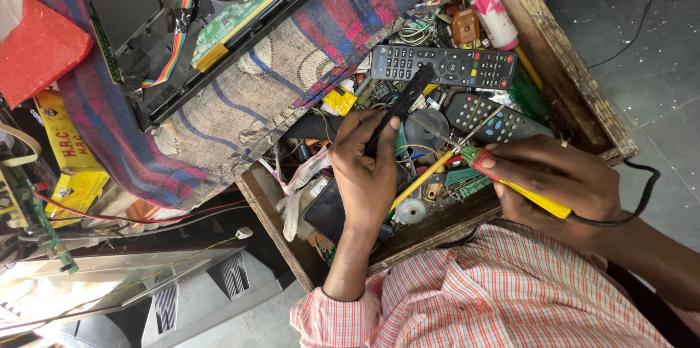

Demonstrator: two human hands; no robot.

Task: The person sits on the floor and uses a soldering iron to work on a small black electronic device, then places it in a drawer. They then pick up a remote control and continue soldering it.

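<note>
My left hand [362, 169] grips a slim black bar-shaped object [403, 100] that points up and away over a wooden box [583, 100] full of electronic scrap. My right hand [558, 176] holds a yellow-handled soldering iron [521, 191] with a red and green collar. Its metal tip [441, 136] reaches left, close to the black object, and its black cord [642, 198] trails off to the right. Below the tip lie a long black remote [445, 65], a grey remote [496, 118] and loose parts.
A striped cloth [292, 78] covers the bench, with an opened black device [146, 12] showing a green circuit board [240, 16] and a ribbon cable. A red bag [36, 49] and yellow cartons [69, 165] sit at the left, a grey plastic casing [197, 297] lower left.
</note>
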